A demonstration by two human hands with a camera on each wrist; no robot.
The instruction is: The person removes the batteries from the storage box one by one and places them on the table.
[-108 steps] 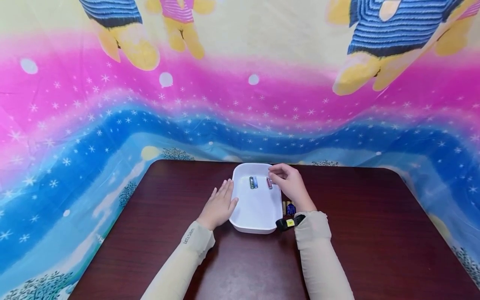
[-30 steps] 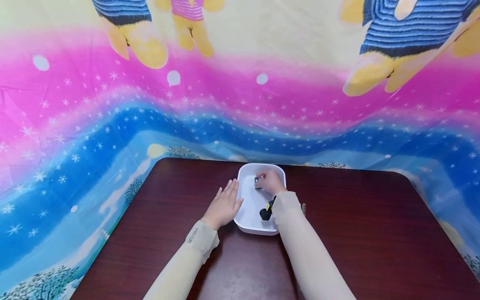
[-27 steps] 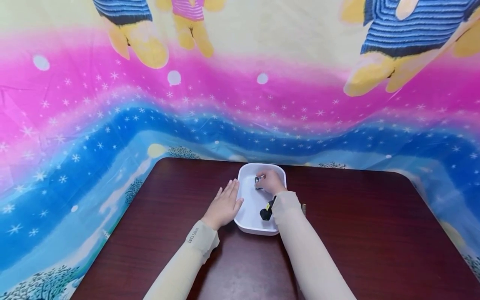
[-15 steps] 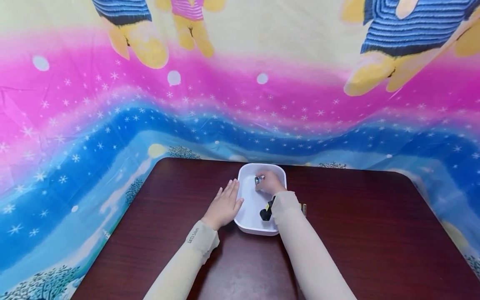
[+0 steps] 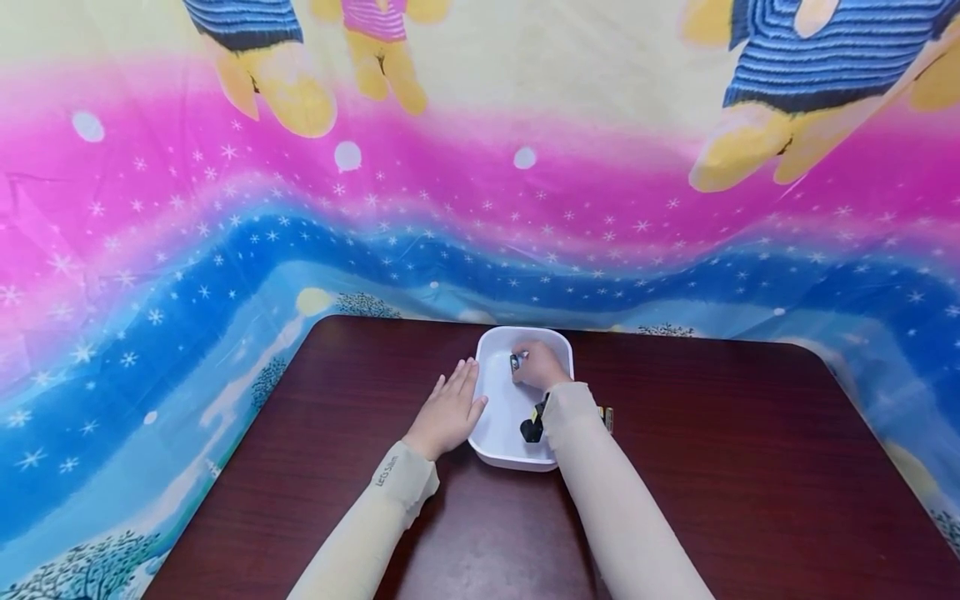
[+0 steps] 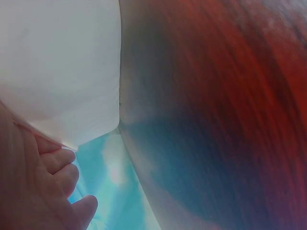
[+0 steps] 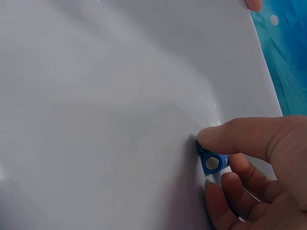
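A white tray (image 5: 504,421) stands on the dark wooden table. My left hand (image 5: 445,410) lies along its left side with straight fingers touching the rim; in the left wrist view that hand (image 6: 43,187) is beside the tray's outer wall (image 6: 62,62). Inside the tray, my right hand (image 5: 542,365) pinches small batteries (image 5: 515,362) low over the floor. The right wrist view shows a blue battery (image 7: 212,163) end-on and a green one (image 7: 198,147) beside it, between thumb and curled fingers. How many it holds is partly hidden.
More batteries (image 5: 607,420) lie on the table (image 5: 712,467) to the right of the tray, mostly covered by my right sleeve. A black wrist strap device (image 5: 532,428) hangs over the tray floor. Behind the table hangs a patterned cloth (image 5: 480,208).
From the tray's right side near a red battery, my right hand has moved left onto the batteries. That red battery is now out of sight. The left hand stays at the rim.
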